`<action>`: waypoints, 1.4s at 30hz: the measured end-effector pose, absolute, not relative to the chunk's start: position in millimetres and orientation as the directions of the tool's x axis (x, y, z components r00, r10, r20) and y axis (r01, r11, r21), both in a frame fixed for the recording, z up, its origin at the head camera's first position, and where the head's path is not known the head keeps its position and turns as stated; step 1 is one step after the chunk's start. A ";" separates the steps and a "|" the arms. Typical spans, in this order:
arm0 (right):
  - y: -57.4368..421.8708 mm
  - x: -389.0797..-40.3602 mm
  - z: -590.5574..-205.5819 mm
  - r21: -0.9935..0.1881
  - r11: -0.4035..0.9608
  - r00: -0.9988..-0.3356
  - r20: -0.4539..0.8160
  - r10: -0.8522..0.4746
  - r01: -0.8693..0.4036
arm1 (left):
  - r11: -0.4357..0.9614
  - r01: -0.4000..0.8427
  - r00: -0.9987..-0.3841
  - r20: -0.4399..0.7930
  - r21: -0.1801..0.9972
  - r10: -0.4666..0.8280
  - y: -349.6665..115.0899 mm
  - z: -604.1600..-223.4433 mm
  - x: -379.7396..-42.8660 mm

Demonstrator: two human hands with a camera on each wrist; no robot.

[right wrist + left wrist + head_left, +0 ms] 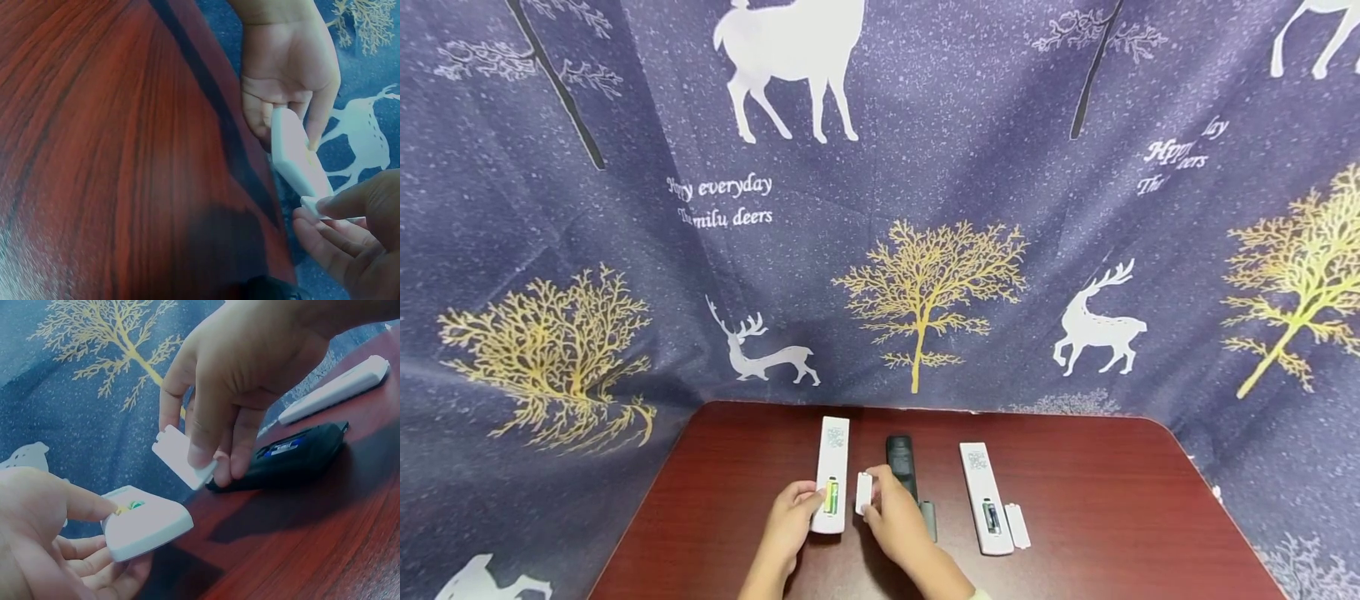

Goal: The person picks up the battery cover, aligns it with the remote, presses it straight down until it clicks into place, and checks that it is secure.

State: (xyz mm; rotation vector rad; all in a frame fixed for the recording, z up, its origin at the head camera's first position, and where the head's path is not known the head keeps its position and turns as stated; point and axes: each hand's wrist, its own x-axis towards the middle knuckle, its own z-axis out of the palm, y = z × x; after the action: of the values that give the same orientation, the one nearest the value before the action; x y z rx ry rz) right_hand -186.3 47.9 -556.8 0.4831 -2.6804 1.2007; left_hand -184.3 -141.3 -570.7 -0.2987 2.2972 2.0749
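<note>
My left hand (788, 521) grips a white remote control (832, 450) by its lower left side, back facing up. Its battery compartment lies uncovered, with a green and yellow battery (831, 498) inside. The left thumb rests by that battery in the left wrist view. Just to the right, my right hand (897, 523) pinches a small white battery cover (178, 456) between thumb and fingers. This cover is held apart from the remote's compartment, a little above table height. The left fingers curl beneath the remote (290, 144) in the right wrist view.
Behind the right hand lies a black remote (900, 458), with a dark grey cover (928, 521) beside its lower end. Farther right, another white remote (977, 475) shows a dark battery (992, 517); its white cover (1017, 527) lies alongside. A patterned curtain hangs behind the reddish-brown table (1097, 500).
</note>
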 end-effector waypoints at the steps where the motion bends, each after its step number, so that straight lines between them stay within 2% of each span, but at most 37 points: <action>1: 49.1 -186.2 -556.0 -0.695 0.624 -0.934 0.284 -0.218 -0.357 | 0.081 -0.164 -0.981 -0.155 0.983 -0.114 -140.2 -570.4 -183.8; 12: 60.5 -183.5 -547.6 -0.762 0.558 -0.944 0.269 -0.191 -0.329 | 0.032 -0.192 -0.980 -0.191 0.981 -0.051 -130.1 -571.2 -177.4; 18: 67.7 -180.4 -545.8 -0.803 0.494 -0.943 0.276 -0.186 -0.333 | -0.050 -0.194 -0.981 -0.192 0.980 0.029 -124.0 -569.7 -174.7; 33: 82.2 -175.6 -545.5 -0.792 0.476 -0.921 0.367 -0.129 -0.382 | -0.188 -0.231 -0.967 -0.204 0.955 0.150 -106.6 -570.3 -173.9; 42: 89.7 -177.7 -546.5 -0.792 0.481 -0.922 0.369 -0.114 -0.376 | -0.183 -0.242 -0.962 -0.211 0.953 0.173 -96.6 -573.7 -174.4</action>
State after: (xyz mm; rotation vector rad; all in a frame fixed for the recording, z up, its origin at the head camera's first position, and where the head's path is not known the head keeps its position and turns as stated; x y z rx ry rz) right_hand -177.7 89.7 -546.5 0.4178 -2.4640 1.4154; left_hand -174.4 -96.6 -573.7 -0.0804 1.8108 2.2267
